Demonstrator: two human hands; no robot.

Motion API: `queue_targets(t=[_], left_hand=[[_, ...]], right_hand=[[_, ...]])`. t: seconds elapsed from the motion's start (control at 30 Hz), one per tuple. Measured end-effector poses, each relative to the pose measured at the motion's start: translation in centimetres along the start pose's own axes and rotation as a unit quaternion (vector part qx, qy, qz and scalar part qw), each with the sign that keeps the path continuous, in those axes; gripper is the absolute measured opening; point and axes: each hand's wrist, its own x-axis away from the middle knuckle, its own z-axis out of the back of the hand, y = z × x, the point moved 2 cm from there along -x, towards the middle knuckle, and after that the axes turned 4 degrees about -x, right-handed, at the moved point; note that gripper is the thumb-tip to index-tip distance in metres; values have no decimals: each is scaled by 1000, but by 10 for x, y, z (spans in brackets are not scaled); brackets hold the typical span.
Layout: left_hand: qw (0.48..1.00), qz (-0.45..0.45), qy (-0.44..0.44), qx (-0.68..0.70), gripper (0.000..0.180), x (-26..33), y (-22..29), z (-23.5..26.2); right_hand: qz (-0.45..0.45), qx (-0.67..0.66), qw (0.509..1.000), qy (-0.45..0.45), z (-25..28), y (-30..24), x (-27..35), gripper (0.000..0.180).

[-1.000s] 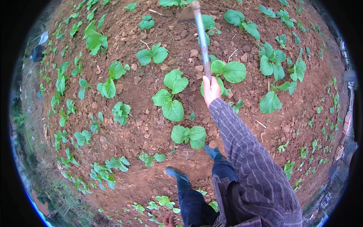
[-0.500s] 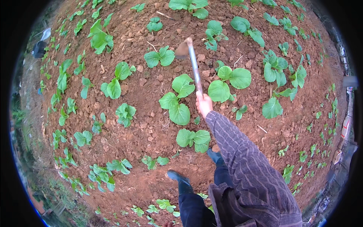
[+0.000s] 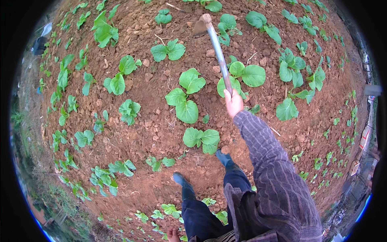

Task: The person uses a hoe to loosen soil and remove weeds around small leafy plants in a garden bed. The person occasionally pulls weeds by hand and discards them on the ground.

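Observation:
My right hand (image 3: 234,103) is closed around the handle of a hoe (image 3: 219,56), held out in front of me over the planted bed. Its metal blade (image 3: 200,28) points left at the far end, above the soil beyond the nearer plants. Part of a broad-leaved green seedling (image 3: 234,85) is covered by the handle and hand. Left of the handle grows another leafy seedling (image 3: 186,97), apart from the hoe. Only a small part of my left hand (image 3: 173,234) shows at the lower edge, beside my leg; its grip is not clear.
Reddish-brown, clumpy soil (image 3: 153,137) surrounds many leafy plants. A small plant (image 3: 201,138) stands just ahead of my boots (image 3: 224,159). More seedlings (image 3: 105,179) grow at the left and behind my feet. A dark object (image 3: 39,45) lies beyond the bed's left edge.
My right hand and the handle have shifted right. The hoe head is higher in the picture, and the handle slants more. My left hand shows more at the lower edge.

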Motion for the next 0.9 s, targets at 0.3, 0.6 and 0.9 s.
queue_targets(t=[0.3, 0.6, 0.9], left_hand=[[997, -58, -30, -50, 27, 16, 42, -11], [998, -55, -32, 19, 26, -49, -27, 59], [998, -47, -46, -19, 25, -55, -27, 70]], right_hand=[[-102, 73, 990, -60, 7, 87, 110, 45], [-134, 218, 961, -103, 65, 189, 188, 48], [-171, 40, 984, -5, 106, 184, 301, 48]])
